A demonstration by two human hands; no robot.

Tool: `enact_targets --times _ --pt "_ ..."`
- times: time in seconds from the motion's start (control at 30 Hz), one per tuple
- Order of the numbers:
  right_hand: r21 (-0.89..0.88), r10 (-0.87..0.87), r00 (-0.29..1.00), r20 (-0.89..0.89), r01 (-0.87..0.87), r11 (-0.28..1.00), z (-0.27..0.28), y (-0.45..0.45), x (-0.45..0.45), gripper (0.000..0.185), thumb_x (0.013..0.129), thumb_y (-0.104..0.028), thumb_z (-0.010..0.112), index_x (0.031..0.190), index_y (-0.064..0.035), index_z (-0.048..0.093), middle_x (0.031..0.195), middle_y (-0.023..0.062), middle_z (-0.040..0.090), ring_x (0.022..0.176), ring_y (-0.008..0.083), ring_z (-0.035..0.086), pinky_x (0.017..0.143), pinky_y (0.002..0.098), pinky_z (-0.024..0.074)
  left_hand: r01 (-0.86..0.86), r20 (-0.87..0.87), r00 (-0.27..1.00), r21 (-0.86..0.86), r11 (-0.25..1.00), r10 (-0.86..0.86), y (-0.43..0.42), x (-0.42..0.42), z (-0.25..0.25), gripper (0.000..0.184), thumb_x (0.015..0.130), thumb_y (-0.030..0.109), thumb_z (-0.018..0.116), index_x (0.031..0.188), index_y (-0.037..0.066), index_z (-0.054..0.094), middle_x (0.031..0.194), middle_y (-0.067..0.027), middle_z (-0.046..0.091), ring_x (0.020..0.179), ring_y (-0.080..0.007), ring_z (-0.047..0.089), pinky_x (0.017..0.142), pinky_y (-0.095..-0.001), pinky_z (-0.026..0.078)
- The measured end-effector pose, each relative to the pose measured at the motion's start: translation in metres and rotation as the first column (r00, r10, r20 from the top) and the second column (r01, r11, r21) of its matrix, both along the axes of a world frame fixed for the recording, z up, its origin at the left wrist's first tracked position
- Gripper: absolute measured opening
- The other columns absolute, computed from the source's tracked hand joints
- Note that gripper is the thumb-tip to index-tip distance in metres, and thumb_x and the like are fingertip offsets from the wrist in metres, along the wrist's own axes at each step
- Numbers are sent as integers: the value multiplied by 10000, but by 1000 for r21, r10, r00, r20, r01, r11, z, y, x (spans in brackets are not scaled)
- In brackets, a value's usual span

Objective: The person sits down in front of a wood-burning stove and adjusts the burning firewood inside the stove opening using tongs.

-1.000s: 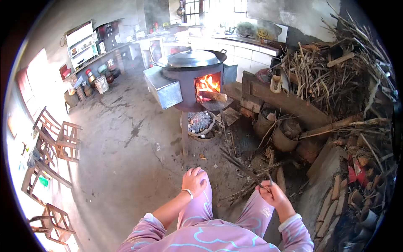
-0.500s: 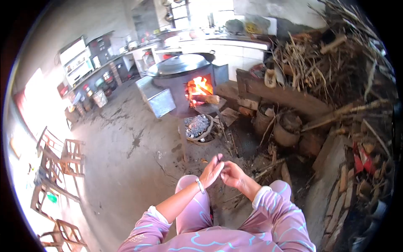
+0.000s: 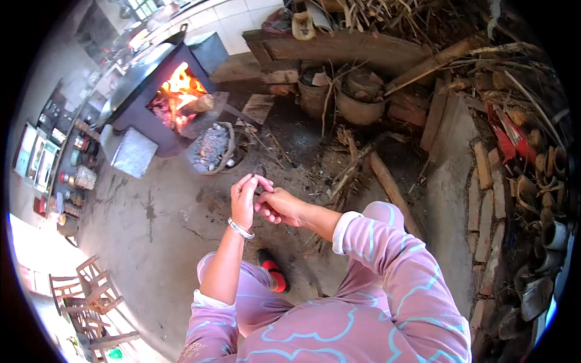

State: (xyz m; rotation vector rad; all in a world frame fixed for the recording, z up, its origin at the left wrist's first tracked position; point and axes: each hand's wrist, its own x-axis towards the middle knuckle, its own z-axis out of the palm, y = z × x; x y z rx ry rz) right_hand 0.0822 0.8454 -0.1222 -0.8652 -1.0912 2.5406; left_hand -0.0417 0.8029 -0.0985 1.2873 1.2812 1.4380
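Observation:
My left hand [image 3: 243, 202], with a silver bracelet [image 3: 241, 228] at the wrist, meets my right hand [image 3: 282, 206] in front of my knees. Both hands have bent fingers that touch each other. Between them is a small dark thing [image 3: 259, 189], mostly covered by the fingers, so its kind cannot be told. Beyond the hands, a basin of grey ash and embers [image 3: 212, 147] stands on the floor below the burning stove [image 3: 149, 129].
A log [image 3: 198, 105] sticks out of the stove's fire opening. Clay pots [image 3: 360, 107] and piled sticks [image 3: 411, 18] lie at the back right. Bricks [image 3: 482, 209] line the right side. Wooden chairs [image 3: 97, 287] stand at the lower left.
My view has turned down and to the right, so the stove now appears further left. My hands stay together, with the right one now turned more across the left.

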Motion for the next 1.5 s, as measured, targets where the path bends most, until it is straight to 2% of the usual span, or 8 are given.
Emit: enact_targets --times 0.17,0.27,0.37,0.43,0.53,0.87,1.07,1.5 --pt "113 -12 997 79 3 994 5 14 6 235 879 -221 523 705 -75 583 556 7 540 409 100 512 334 240 343 56 182 982 -61 997 -44 0 7 -4 315 947 268 459 981 -21 580 889 -110 638 590 -172 616 550 -281 552" --pt "532 -7 988 156 -78 843 10 14 9 554 905 -225 555 1402 -67 367 573 35 580 437 128 566 385 286 457 117 208 974 -107 987 -93 -13 10 3 317 923 190 481 1164 -17 491 1001 -139 598 588 -236 665 461 -292 570" --pt "771 -78 905 418 -308 558 13 16 10 323 842 -319 601 800 -11 687 728 137 696 705 315 701 681 426 560 152 -39 988 12 988 -152 -14 0 -4 329 894 167 553 1174 -4 530 1033 -102 596 860 -173 631 703 -301 553" --pt "881 -258 851 457 -393 263 22 12 12 330 827 -333 601 828 -15 688 775 176 698 805 398 678 758 483 538 93 -205 977 125 988 -66 -14 0 -9 318 885 179 573 1145 -5 565 1074 -83 600 998 -173 584 877 -326 480" --pt "783 -268 736 622 -575 238 28 13 7 313 840 -308 591 858 -8 677 862 192 698 839 402 674 749 498 530 88 -123 990 105 991 -75 -14 1 -14 314 876 183 584 1133 3 582 1133 -96 595 1092 -198 551 966 -337 417" --pt "874 -215 857 467 -412 257 -3 17 5 267 757 -198 656 927 6 623 912 223 672 863 412 640 736 484 510 49 -321 946 279 959 46 0 3 -23 423 766 289 676 1091 39 572 1013 -126 624 945 -291 593 872 -373 453" --pt "984 -254 960 115 -75 163 -6 8 2 222 747 -168 633 909 -17 628 912 197 667 879 395 641 731 476 507 30 -416 901 345 938 124 -8 6 -18 406 757 297 663 1067 45 587 1042 -131 636 948 -315 598 871 -399 452" --pt "909 -249 902 353 -267 320 -5 5 -7 276 803 -250 564 948 -18 595 921 209 649 895 395 638 727 466 498 31 -204 979 241 970 19 -18 -1 -21 432 843 325 597 1136 8 580 1088 -133 623 1002 -241 594 855 -344 464"
